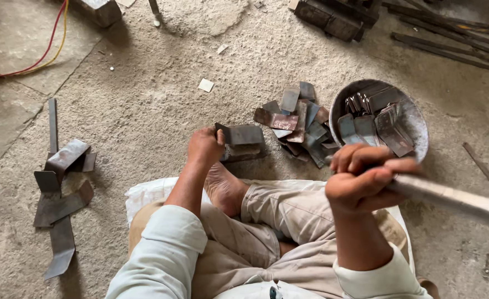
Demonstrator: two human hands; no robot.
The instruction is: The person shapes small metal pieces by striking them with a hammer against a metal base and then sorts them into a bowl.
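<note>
Left hand (204, 145) pins a bent plate (243, 138) on the floor in front of the bare foot (225, 188), fingers closed on its left edge. Right hand (361, 180) is fisted tight round a metal handle (449, 198), raised; its head is out of view. Best to keep fingers clear of the strike zone, plate flat, blow square. Loose plates (297, 119) and bowl (416, 124) lie just right.

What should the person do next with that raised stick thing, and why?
Probably bring the right hand down so the metal handle strikes the bent metal piece. The left hand pins that piece on the block, and the tool is lifted.
</note>
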